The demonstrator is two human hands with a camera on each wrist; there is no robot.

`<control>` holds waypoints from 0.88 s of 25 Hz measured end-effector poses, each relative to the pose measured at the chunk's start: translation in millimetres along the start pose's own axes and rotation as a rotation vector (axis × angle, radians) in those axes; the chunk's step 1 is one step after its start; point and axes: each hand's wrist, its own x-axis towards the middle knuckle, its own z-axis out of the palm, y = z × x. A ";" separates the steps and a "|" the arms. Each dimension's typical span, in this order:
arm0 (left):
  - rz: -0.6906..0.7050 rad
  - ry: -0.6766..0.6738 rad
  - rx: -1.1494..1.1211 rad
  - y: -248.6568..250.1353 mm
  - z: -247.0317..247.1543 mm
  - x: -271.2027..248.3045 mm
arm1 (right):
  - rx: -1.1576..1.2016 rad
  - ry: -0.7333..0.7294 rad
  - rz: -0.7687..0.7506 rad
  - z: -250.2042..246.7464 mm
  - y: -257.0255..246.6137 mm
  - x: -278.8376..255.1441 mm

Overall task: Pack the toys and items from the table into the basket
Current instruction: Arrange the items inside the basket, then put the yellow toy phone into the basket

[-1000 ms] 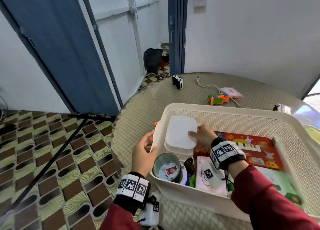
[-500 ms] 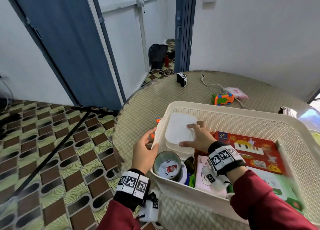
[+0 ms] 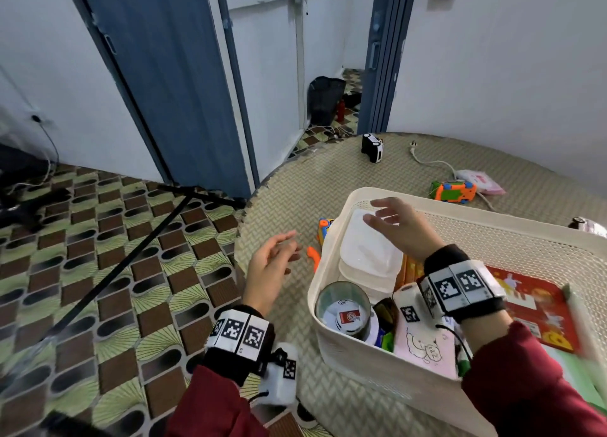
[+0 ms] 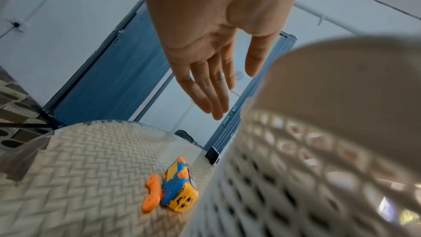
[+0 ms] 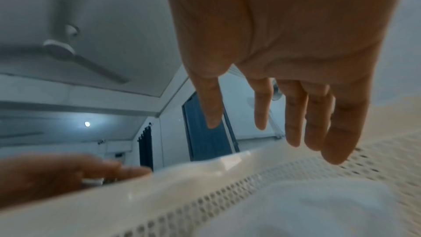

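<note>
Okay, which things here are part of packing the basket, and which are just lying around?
Job:
basket
yellow-blue toy
orange-green toy car
black-and-white toy car
pink packet

Lying about:
black bin
tripod leg

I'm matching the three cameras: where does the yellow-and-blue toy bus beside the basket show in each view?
Head: toy bus centre, mostly hidden behind the basket left wall.
Left wrist: bus bottom centre, on the table against the basket.
Right wrist: not in view.
Shared landmark: the perforated basket.
</note>
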 end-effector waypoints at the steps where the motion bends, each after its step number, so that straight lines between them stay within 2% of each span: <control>1: 0.009 0.027 -0.016 4.3 -9.6 5.7 | 0.059 0.002 -0.004 2.5 -12.5 3.9; 6: 0.083 0.062 -0.018 27.1 -62.3 45.9 | 0.269 0.053 -0.034 22.3 -88.4 19.8; 9: 0.117 0.052 0.001 33.5 -107.7 75.3 | 0.329 0.071 -0.048 60.9 -134.6 33.2; 12: 0.131 0.019 0.052 33.6 -149.5 99.7 | 0.352 0.079 0.002 112.5 -161.3 45.9; 16: 0.062 -0.049 0.114 14.0 -201.0 128.7 | 0.339 0.066 0.117 189.4 -158.6 56.7; 22: -0.046 -0.182 0.215 -39.0 -228.6 158.6 | 0.201 -0.039 0.289 269.3 -96.9 63.2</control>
